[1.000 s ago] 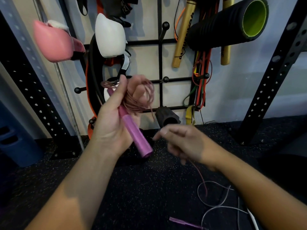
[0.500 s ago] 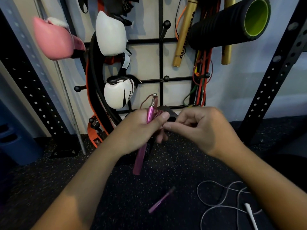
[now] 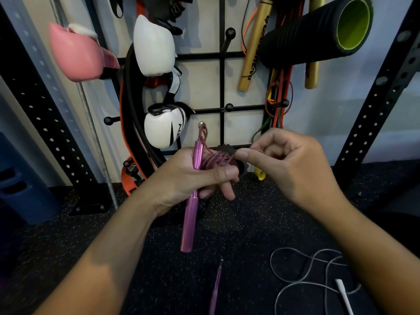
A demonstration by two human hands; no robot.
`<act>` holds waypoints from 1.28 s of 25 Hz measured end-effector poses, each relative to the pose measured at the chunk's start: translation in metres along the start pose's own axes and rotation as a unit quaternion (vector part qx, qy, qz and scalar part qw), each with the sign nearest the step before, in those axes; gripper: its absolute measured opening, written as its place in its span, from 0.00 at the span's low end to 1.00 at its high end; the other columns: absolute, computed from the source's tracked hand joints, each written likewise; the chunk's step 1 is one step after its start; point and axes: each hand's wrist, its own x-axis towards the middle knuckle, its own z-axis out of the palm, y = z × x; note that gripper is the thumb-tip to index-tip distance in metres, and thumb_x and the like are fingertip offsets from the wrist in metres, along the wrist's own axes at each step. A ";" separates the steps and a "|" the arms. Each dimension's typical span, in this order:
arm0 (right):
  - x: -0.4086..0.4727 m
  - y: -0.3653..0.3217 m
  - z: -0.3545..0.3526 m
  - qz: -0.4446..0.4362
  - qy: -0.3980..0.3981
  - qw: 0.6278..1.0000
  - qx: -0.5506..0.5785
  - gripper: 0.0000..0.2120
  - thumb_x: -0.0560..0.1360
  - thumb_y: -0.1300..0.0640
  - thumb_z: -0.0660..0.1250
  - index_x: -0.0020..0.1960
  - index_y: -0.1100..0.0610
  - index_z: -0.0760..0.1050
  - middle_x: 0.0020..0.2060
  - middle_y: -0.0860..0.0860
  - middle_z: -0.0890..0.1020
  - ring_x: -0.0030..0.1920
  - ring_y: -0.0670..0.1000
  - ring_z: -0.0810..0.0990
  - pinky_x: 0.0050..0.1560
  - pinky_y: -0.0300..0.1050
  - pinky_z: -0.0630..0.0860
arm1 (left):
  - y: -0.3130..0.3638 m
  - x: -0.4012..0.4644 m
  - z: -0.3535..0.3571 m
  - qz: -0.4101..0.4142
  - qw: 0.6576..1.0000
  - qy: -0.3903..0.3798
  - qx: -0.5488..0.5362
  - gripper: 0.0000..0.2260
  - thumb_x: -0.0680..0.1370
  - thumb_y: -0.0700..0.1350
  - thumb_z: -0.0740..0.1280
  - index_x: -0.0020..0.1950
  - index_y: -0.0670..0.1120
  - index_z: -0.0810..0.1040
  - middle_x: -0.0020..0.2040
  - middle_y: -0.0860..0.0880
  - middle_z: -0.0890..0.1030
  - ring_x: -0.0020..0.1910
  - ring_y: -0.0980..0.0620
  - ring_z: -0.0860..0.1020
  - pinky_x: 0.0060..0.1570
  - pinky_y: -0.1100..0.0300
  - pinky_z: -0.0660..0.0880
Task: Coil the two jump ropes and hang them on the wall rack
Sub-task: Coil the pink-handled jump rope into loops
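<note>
My left hand [image 3: 191, 176] grips a pink jump rope handle [image 3: 193, 205] held nearly upright, with several loops of the thin pink rope [image 3: 217, 158] wound around its fingers. My right hand [image 3: 286, 164] pinches the pink rope just right of the coil. The rope's second pink handle [image 3: 216, 289] hangs low over the floor. A white jump rope [image 3: 302, 271] lies loose on the floor at the lower right, its white handle [image 3: 344, 294] beside it. The black wall rack [image 3: 222, 85] with ball-tipped pegs is straight ahead.
On the rack hang a pink boxing glove [image 3: 77, 53], two white gloves [image 3: 154, 46], gold sticks [image 3: 254, 46], resistance bands [image 3: 279, 98] and a black foam roller [image 3: 318, 30]. Black perforated uprights [image 3: 372, 114] stand at both sides. The floor is black speckled rubber.
My left hand dropped from in front of the rack and turned the handle upright. My right hand came up from below to pinch the rope at the coil. The second handle lifted off the floor.
</note>
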 end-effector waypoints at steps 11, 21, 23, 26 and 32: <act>0.002 0.005 0.004 -0.010 -0.015 0.999 0.040 0.05 0.79 0.56 0.71 0.46 0.57 0.81 0.31 0.65 0.75 0.29 0.51 0.69 0.29 0.44 0.67 | -0.004 0.001 0.011 -0.012 0.999 -0.024 -0.047 0.15 0.80 0.51 0.66 0.45 0.41 0.83 0.22 0.54 0.67 0.22 0.53 0.70 0.34 0.56 0.74; 0.008 0.011 -0.004 0.009 -0.003 0.996 0.088 0.08 0.74 0.47 0.72 0.43 0.52 0.82 0.24 0.47 0.74 0.25 0.50 0.66 0.27 0.45 0.62 | 0.006 -0.005 0.011 -0.036 0.963 -0.122 -0.237 0.12 0.80 0.45 0.66 0.40 0.40 0.82 0.19 0.54 0.72 0.19 0.58 0.73 0.28 0.62 0.75; 0.007 0.019 0.000 0.089 -0.026 0.982 0.162 0.10 0.76 0.47 0.70 0.41 0.51 0.81 0.24 0.44 0.72 0.24 0.50 0.63 0.27 0.46 0.57 | 0.013 -0.005 0.012 0.007 0.888 -0.207 -0.411 0.13 0.82 0.42 0.63 0.45 0.36 0.83 0.23 0.53 0.80 0.22 0.57 0.80 0.29 0.62 0.78; -0.004 0.028 0.021 0.149 -0.090 0.978 0.114 0.14 0.83 0.47 0.62 0.42 0.51 0.79 0.26 0.46 0.71 0.23 0.45 0.65 0.25 0.40 0.59 | 0.026 0.002 0.016 0.105 0.806 -0.106 -0.573 0.14 0.83 0.43 0.62 0.49 0.34 0.82 0.30 0.49 0.84 0.28 0.55 0.83 0.33 0.62 0.79; -0.019 0.014 0.040 0.045 -0.266 0.962 -0.032 0.08 0.84 0.55 0.62 0.55 0.52 0.81 0.29 0.40 0.77 0.30 0.39 0.73 0.35 0.32 0.68 | 0.011 0.006 -0.003 0.077 0.940 0.333 -0.012 0.12 0.85 0.47 0.62 0.53 0.43 0.82 0.45 0.50 0.89 0.43 0.57 0.87 0.45 0.65 0.81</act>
